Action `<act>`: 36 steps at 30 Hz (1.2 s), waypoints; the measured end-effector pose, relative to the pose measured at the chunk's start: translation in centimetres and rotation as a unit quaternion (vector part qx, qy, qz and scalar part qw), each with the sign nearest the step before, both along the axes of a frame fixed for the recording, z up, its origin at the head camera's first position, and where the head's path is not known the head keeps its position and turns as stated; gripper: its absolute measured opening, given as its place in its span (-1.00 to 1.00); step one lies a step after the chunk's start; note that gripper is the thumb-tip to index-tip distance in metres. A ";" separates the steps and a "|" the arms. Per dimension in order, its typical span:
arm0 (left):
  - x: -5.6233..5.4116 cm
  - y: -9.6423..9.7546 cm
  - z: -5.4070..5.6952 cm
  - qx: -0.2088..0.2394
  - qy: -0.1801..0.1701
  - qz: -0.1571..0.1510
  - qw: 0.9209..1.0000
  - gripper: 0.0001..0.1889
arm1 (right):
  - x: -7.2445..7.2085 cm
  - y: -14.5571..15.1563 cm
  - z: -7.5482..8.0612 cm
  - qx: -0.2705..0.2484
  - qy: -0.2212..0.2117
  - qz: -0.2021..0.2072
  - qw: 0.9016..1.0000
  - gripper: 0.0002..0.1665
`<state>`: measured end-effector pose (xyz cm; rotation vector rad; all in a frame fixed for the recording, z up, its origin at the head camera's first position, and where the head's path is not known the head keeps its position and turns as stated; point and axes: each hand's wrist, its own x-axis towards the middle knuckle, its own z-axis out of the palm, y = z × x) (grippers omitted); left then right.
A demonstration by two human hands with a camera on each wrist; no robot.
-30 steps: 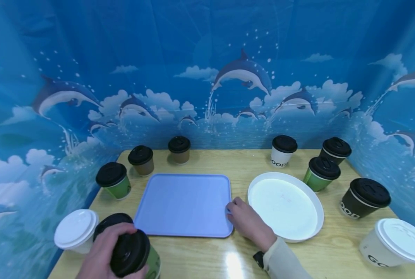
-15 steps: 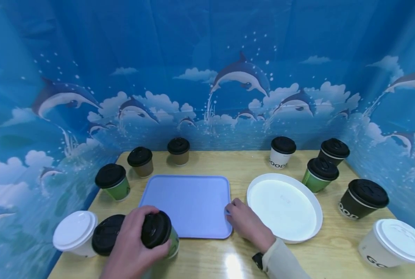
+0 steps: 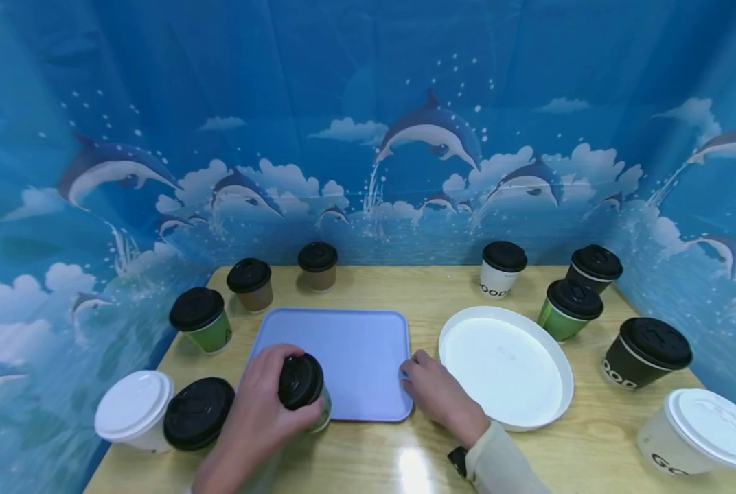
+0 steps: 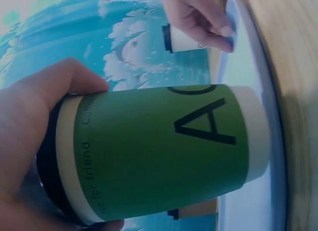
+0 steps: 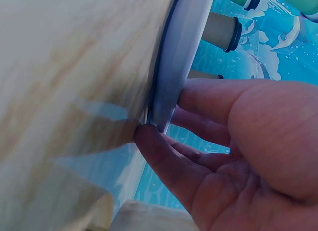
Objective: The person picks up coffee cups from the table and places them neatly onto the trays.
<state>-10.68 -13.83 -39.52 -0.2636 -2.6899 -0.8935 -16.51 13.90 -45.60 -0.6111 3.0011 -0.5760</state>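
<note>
My left hand (image 3: 259, 405) grips a green paper coffee cup (image 4: 159, 156) by its black lid (image 3: 300, 381), fingers and thumb curled round the top. Upright, the cup is at the front left part of a lavender rectangular tray (image 3: 362, 357); its base is close to the tray's near rim, and I cannot tell whether it touches. On the tray's right edge my right hand (image 3: 440, 396) pinches the rim, thumb and fingertips on either side of it in the right wrist view, where the tray's side (image 5: 181, 52) shows.
Left of the tray stand a white-lidded cup (image 3: 134, 409), a black-lidded cup (image 3: 198, 413), a green cup (image 3: 210, 335) and two brown cups (image 3: 258, 300) (image 3: 321, 278). A round white tray (image 3: 507, 370) lies to the right, with several lidded cups (image 3: 634, 360) beyond it.
My left hand has carried the green cup right and forward from beside the black-lidded cup to the tray's near left part. The right hand stays on the tray's edge.
</note>
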 end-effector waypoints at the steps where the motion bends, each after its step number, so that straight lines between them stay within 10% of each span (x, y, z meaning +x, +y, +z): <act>1: -0.2 0.1 -0.1 -0.001 0.006 0.000 1.000 -0.31 | 0.0 0.0 0.0 0.001 0.000 0.000 1.000 -0.71; 15: -2.6 1.6 -1.1 -0.030 0.059 -0.007 0.998 -0.30 | 0.0 0.0 0.0 -0.006 0.001 0.001 1.000 -0.72; 36: -6.9 3.0 -1.8 -0.014 0.007 0.036 0.999 -0.25 | 0.0 0.0 0.0 0.004 0.011 0.005 1.000 -0.74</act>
